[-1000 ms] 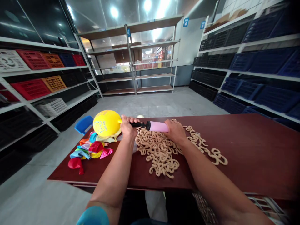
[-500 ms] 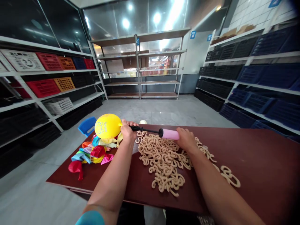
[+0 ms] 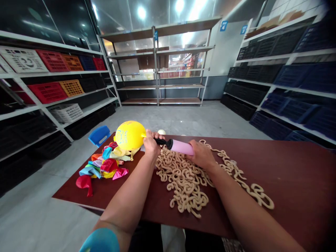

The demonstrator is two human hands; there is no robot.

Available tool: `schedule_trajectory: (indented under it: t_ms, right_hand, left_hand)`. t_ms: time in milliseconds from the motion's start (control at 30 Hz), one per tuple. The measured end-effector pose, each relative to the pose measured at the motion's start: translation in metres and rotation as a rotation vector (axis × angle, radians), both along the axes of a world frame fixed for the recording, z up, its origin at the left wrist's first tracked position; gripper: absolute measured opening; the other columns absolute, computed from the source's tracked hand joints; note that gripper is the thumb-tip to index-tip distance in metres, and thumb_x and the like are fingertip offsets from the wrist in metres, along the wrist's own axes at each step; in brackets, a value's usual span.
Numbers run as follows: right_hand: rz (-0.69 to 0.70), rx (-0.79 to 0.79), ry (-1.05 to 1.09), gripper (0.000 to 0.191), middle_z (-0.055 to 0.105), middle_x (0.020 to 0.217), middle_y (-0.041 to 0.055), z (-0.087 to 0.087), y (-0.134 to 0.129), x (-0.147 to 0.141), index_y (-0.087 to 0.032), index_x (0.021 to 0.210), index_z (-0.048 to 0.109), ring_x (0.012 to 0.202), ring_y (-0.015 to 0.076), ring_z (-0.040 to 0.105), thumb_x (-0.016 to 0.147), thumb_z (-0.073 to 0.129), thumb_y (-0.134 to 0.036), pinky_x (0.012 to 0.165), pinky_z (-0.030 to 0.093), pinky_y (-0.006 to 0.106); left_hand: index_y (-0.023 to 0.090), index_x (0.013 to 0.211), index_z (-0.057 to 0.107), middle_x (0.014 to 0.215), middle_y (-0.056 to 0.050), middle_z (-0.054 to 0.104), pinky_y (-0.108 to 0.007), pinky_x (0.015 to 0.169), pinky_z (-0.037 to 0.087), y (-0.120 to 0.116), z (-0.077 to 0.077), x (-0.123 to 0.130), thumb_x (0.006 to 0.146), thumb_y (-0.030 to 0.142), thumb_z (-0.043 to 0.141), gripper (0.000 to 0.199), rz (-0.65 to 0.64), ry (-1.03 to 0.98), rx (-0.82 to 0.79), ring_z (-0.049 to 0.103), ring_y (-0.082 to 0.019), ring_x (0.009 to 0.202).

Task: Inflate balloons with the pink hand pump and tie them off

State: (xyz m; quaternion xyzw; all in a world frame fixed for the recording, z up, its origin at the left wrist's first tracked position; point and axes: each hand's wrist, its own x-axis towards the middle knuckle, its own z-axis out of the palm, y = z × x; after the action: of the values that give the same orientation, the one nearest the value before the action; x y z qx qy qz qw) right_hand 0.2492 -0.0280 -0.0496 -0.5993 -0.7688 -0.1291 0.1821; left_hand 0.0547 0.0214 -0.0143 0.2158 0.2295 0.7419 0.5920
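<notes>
A yellow balloon (image 3: 130, 135), inflated and printed with a blue figure, hangs off the left end of a hand pump. My left hand (image 3: 152, 142) is closed around the balloon's neck and the pump's black handle end. The pink pump barrel (image 3: 183, 147) lies in my right hand (image 3: 201, 154), whose fingers wrap its far end. Little of the pump's rod shows between the handle and barrel. Below the pump, a heap of beige curled pieces (image 3: 183, 178) spreads over the table. Deflated balloons of many colours (image 3: 109, 164) lie in a pile at the left.
The dark red table (image 3: 283, 168) reaches far to the right. A blue chair (image 3: 99, 135) stands behind its left corner. Shelves with crates (image 3: 54, 93) line the left side, dark crates (image 3: 296, 115) the right, and a metal rack (image 3: 157, 70) stands at the back.
My right hand and the pink barrel have moved left toward my left hand, so the rod has slid in. The balloon and left hand sit slightly further right, and the camera view has shifted.
</notes>
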Motion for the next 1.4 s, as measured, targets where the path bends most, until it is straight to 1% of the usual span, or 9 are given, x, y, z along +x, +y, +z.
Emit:
schedule_trajectory:
  t_ms: [200,367,467,567,767,933,1100,1267,1400]
  right_hand:
    - [-0.078,-0.041,-0.005,0.037,0.059,0.095,0.0054,0.000,0.007,0.027,-0.022,0.102,0.048,0.089,0.0216,0.049,0.069,0.059,-0.034,0.072,0.029,0.030]
    - [-0.205,-0.066,0.004,0.035,0.059,0.097,0.0041,-0.007,0.010,0.048,-0.023,0.099,0.048,0.089,0.0218,0.048,0.067,0.059,-0.029,0.070,0.029,0.031]
    - [-0.231,-0.082,-0.005,0.032,0.058,0.097,0.0055,-0.008,0.009,0.045,-0.021,0.098,0.048,0.087,0.0217,0.048,0.069,0.057,-0.029,0.067,0.028,0.030]
    - [-0.193,-0.089,-0.035,0.029,0.058,0.096,0.0074,-0.006,0.006,0.033,-0.019,0.097,0.048,0.089,0.0218,0.048,0.070,0.056,-0.029,0.067,0.028,0.029]
    - [-0.116,0.002,-0.053,0.025,0.058,0.090,0.0083,0.002,-0.004,0.002,-0.018,0.093,0.049,0.087,0.0228,0.048,0.075,0.053,-0.034,0.068,0.028,0.030]
    - [-0.118,0.042,-0.042,0.026,0.059,0.088,0.0087,0.005,-0.007,-0.008,-0.018,0.092,0.049,0.085,0.0229,0.047,0.077,0.050,-0.039,0.069,0.027,0.030]
    - [-0.125,0.038,-0.022,0.027,0.059,0.092,0.0085,0.004,-0.002,0.002,-0.018,0.096,0.049,0.087,0.0230,0.046,0.075,0.053,-0.035,0.070,0.026,0.030]
    - [-0.226,-0.007,0.005,0.024,0.058,0.097,0.0065,0.000,0.004,0.025,-0.021,0.100,0.050,0.091,0.0218,0.046,0.077,0.050,-0.030,0.071,0.026,0.031]
    - [-0.281,-0.017,-0.003,0.022,0.058,0.097,0.0067,-0.001,0.003,0.035,-0.020,0.097,0.050,0.089,0.0217,0.046,0.077,0.048,-0.027,0.070,0.026,0.032]
  left_hand:
    - [0.019,0.056,0.023,0.048,0.005,0.031,-0.027,0.051,0.041,0.003,0.012,-0.024,0.081,0.046,0.045,0.042,0.079,-0.019,0.014,0.041,-0.010,0.041]
    - [0.020,0.058,0.024,0.048,0.005,0.031,-0.028,0.050,0.040,0.006,0.011,-0.037,0.081,0.045,0.043,0.040,0.120,-0.019,0.013,0.040,-0.010,0.040]
    - [0.019,0.058,0.022,0.048,0.006,0.031,-0.027,0.050,0.040,0.004,0.007,-0.033,0.079,0.048,0.046,0.043,0.099,-0.025,0.029,0.040,-0.009,0.041]
    - [0.019,0.057,0.021,0.048,0.006,0.030,-0.027,0.050,0.039,0.001,0.004,-0.027,0.079,0.047,0.047,0.044,0.083,-0.037,0.047,0.039,-0.009,0.041]
    - [0.019,0.056,0.020,0.049,0.005,0.029,-0.026,0.050,0.039,-0.007,0.000,-0.009,0.080,0.046,0.047,0.045,-0.019,-0.035,0.067,0.040,-0.009,0.042]
    - [0.019,0.056,0.018,0.050,0.004,0.029,-0.027,0.052,0.039,-0.013,0.000,-0.001,0.078,0.047,0.050,0.048,-0.100,-0.038,0.091,0.040,-0.009,0.044]
    - [0.019,0.055,0.018,0.049,0.004,0.028,-0.028,0.052,0.040,-0.009,0.007,-0.013,0.079,0.047,0.049,0.048,-0.061,-0.047,0.120,0.041,-0.010,0.044]
    - [0.019,0.056,0.018,0.048,0.005,0.026,-0.028,0.050,0.039,-0.006,0.012,-0.035,0.081,0.045,0.045,0.045,0.026,-0.067,0.102,0.037,-0.009,0.042]
    - [0.019,0.056,0.015,0.048,0.005,0.024,-0.026,0.049,0.037,-0.008,0.012,-0.040,0.081,0.043,0.044,0.046,0.011,-0.069,0.119,0.035,-0.009,0.041]
